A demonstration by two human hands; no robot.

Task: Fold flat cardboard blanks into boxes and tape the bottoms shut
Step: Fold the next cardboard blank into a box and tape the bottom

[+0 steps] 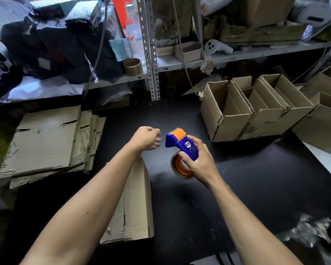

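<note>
Blue tape dispenser [182, 148] (right hand [196, 159] gripping) beside left hand [146, 138].

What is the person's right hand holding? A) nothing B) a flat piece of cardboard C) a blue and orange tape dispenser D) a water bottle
C: the right hand grips the blue and orange tape dispenser above the black table, its fingers curled round the blue body.

desk: black top [237, 188], scuffed
shelf: grey metal [237, 57], cluttered
upright: perforated post [151, 54]
light: daylight from upper left
</note>
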